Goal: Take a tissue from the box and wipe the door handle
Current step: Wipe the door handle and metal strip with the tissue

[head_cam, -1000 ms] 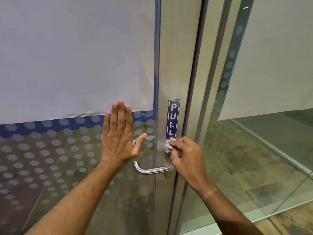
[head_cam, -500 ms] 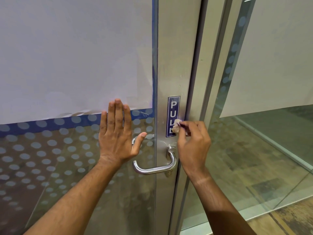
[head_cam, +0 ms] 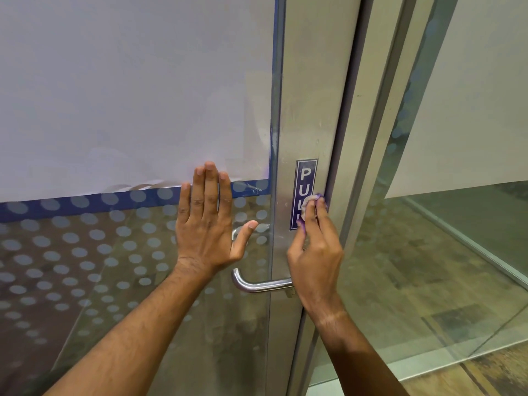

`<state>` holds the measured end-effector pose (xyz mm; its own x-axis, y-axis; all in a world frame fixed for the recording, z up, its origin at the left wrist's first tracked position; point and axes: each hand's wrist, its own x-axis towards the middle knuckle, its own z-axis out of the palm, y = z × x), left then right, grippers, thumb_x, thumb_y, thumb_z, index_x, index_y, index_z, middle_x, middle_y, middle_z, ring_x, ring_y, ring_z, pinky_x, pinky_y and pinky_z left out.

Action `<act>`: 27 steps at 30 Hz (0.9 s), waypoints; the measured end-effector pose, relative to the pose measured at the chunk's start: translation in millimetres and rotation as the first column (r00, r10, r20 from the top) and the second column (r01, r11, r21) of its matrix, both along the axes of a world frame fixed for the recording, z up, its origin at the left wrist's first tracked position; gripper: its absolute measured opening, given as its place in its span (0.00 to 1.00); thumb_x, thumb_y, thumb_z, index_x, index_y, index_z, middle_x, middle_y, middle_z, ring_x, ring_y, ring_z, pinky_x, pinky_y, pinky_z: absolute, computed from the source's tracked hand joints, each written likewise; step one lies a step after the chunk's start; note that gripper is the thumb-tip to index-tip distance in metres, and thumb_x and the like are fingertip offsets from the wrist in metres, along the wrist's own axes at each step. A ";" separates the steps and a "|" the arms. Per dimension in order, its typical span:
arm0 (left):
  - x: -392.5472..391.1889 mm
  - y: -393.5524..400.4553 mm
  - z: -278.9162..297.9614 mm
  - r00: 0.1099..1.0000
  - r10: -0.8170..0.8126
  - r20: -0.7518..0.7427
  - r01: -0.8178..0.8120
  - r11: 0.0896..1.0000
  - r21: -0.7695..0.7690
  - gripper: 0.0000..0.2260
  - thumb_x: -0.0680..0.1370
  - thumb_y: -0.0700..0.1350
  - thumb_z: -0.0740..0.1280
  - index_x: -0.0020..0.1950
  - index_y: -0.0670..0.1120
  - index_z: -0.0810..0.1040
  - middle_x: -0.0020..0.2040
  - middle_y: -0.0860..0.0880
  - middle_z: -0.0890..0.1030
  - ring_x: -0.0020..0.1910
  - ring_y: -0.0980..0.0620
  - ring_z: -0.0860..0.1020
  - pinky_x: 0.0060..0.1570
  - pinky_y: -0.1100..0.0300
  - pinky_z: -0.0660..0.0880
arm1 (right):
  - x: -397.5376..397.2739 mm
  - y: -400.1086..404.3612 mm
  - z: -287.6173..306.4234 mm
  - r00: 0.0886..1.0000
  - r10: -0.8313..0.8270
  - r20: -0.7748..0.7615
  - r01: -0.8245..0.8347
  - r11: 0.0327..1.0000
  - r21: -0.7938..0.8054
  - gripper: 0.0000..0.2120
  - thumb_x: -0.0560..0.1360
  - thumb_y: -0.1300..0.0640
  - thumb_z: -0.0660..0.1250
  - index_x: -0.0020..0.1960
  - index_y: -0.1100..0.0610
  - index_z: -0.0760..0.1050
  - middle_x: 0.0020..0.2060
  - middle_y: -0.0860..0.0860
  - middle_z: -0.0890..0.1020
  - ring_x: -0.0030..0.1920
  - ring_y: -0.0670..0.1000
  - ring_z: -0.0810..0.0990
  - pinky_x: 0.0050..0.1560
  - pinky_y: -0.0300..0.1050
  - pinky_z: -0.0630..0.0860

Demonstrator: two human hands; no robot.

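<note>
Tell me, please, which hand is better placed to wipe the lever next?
The right hand: its grip already pinches the tissue on the PULL sign, just above the door handle. The left hand lies flat on the glass.

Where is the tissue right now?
In the head view, the tissue is pinched in the right hand, pressed on the lower part of the PULL sign, above the door handle.

**Count at the door**

I count two hands: one left hand (head_cam: 206,224) and one right hand (head_cam: 315,252). There is one tissue (head_cam: 310,202), one door handle (head_cam: 258,284), one blue PULL sign (head_cam: 305,178), and one white sheet (head_cam: 128,90) on the door glass.
</note>
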<state>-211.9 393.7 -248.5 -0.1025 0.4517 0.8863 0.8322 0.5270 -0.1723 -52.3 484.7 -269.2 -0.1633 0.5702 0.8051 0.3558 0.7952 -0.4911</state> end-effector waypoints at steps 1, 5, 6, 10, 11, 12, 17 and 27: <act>0.1 -0.1 0.2 1.000 0.001 0.002 -0.001 1.000 -0.001 0.45 0.78 0.67 0.56 0.80 0.41 0.38 0.80 0.43 0.32 0.80 0.45 0.36 0.78 0.48 0.36 | -1.7 1.3 3.7 1.000 -0.006 0.005 0.006 1.000 0.024 0.24 0.75 0.67 0.66 0.70 0.64 0.69 0.68 0.59 0.74 0.68 0.56 0.73 0.67 0.50 0.71; -0.3 -0.1 -0.3 1.000 -0.001 0.010 0.001 1.000 -0.003 0.45 0.78 0.67 0.57 0.80 0.41 0.37 0.80 0.43 0.32 0.80 0.45 0.35 0.78 0.48 0.36 | -7.1 9.3 27.6 0.999 -0.041 -0.002 0.041 0.990 0.138 0.27 0.71 0.75 0.66 0.69 0.66 0.71 0.67 0.60 0.74 0.68 0.56 0.73 0.69 0.48 0.67; -0.4 0.0 0.0 1.000 -0.003 0.013 0.003 1.000 -0.002 0.45 0.78 0.67 0.57 0.80 0.41 0.38 0.80 0.43 0.32 0.80 0.45 0.35 0.78 0.48 0.36 | -7.1 9.8 29.7 0.999 -0.053 0.006 0.051 0.985 0.163 0.27 0.69 0.76 0.67 0.68 0.66 0.72 0.66 0.60 0.75 0.67 0.56 0.74 0.68 0.49 0.68; 0.4 0.1 0.7 1.000 -0.005 0.015 0.005 1.000 0.000 0.45 0.78 0.67 0.56 0.80 0.41 0.37 0.79 0.43 0.31 0.80 0.44 0.35 0.78 0.48 0.36 | -2.5 8.5 21.4 0.998 -0.059 0.039 0.050 0.978 0.204 0.30 0.65 0.78 0.69 0.65 0.66 0.75 0.62 0.61 0.78 0.62 0.58 0.78 0.64 0.54 0.70; 0.5 -0.4 0.9 1.000 -0.006 0.015 0.006 1.000 -0.001 0.45 0.78 0.67 0.56 0.80 0.41 0.37 0.79 0.43 0.31 0.80 0.45 0.35 0.78 0.48 0.36 | -2.1 7.6 18.6 0.998 -0.055 0.043 0.046 0.979 0.199 0.29 0.64 0.78 0.70 0.65 0.66 0.75 0.61 0.61 0.79 0.61 0.58 0.79 0.63 0.54 0.71; 0.5 -0.5 0.8 1.000 -0.005 0.015 0.005 1.000 -0.002 0.45 0.78 0.67 0.55 0.80 0.41 0.37 0.79 0.43 0.31 0.80 0.45 0.35 0.78 0.48 0.35 | -2.2 5.9 15.9 0.998 -0.050 0.048 0.040 0.980 0.195 0.28 0.64 0.77 0.71 0.64 0.66 0.76 0.59 0.61 0.80 0.59 0.58 0.80 0.61 0.54 0.72; 1.0 -0.9 0.9 1.000 -0.009 0.028 0.010 1.000 -0.017 0.45 0.78 0.67 0.54 0.79 0.42 0.35 0.79 0.44 0.29 0.79 0.45 0.33 0.78 0.48 0.35 | -3.4 -5.4 3.2 0.997 0.009 0.076 -0.024 0.980 0.199 0.20 0.67 0.69 0.76 0.59 0.63 0.81 0.52 0.59 0.84 0.49 0.56 0.85 0.47 0.51 0.82; 1.9 -1.7 1.6 0.999 -0.008 0.033 0.008 1.000 -0.019 0.45 0.78 0.68 0.54 0.79 0.42 0.34 0.78 0.44 0.29 0.79 0.45 0.33 0.78 0.49 0.34 | -1.5 -7.5 10.9 0.983 -0.043 0.178 -0.007 0.964 0.267 0.15 0.70 0.65 0.76 0.56 0.62 0.82 0.39 0.56 0.82 0.37 0.55 0.81 0.37 0.46 0.79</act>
